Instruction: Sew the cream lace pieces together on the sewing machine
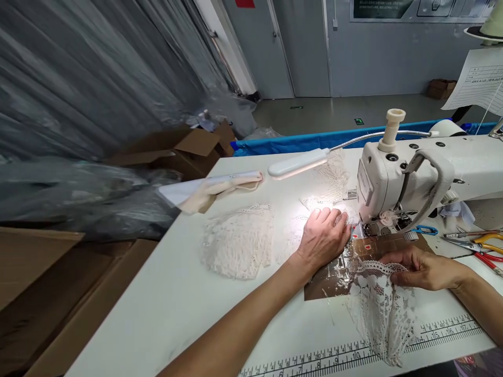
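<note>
My right hand [428, 269] pinches the scalloped edge of a white lace piece [383, 309]. The lace hangs down over the table's front, in front of the sewing machine [385, 178]. My left hand [326, 235] rests on the table left of the needle area, fingers laid over white lace [310, 201], part of it hidden beneath them. Between my hands lies a brown patterned mat [328, 283] with a glossy surface. Another white lace piece [239, 241] spreads flat to the left of my left hand.
A lamp [298, 163] on a flexible neck shines over the lace. Yellow-handled pliers [471, 243] and other tools lie right of the machine. A ruler scale [334, 358] runs along the table's front. Cardboard boxes [192, 149] stand beyond the left edge.
</note>
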Demonstrator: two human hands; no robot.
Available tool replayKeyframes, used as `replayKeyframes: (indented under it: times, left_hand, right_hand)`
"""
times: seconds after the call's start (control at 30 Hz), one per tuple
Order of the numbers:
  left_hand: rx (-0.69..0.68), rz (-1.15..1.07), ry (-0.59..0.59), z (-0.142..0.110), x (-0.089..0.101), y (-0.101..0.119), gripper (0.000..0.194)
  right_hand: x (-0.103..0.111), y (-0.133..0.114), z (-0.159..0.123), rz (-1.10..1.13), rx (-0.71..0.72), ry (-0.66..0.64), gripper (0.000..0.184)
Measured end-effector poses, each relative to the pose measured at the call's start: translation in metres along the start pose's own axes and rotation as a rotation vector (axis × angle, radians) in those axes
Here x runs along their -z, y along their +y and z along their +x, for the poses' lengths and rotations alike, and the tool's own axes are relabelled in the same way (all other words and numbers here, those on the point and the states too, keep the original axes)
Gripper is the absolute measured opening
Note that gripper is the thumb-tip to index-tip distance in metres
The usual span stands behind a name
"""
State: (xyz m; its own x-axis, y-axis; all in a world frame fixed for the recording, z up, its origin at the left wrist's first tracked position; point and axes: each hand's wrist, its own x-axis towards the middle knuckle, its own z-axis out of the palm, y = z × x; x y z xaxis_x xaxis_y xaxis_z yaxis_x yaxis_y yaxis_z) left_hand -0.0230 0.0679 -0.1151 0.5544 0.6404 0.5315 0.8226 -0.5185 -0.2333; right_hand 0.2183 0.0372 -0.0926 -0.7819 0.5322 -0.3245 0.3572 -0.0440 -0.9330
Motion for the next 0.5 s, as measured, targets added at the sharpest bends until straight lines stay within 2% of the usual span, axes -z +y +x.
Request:
replayKeyframes:
  times: [0.17, 0.33, 0.5]
  left_hand:
    - [0.002, 0.013, -0.086, 0.0002, 0.0003, 0.0002, 0.029]
    - [0.020, -0.003, -0.096, 0.0001, -0.0009, -0.0009, 0.023]
    - [0.038, -0.002, -0.139, 0.0013, 0.0001, 0.0005, 0.027]
  right_hand:
    - [-0.0002, 0.0049, -0.0005, 0.048, -0.031, 0.037, 0.049]
    - [-0.0004, 0.0048, 0.0006, 0.110, 0.001, 0.030, 0.049]
    - [-0.0004, 0.0053, 0.0000, 0.139, -0.057, 0.045, 0.053]
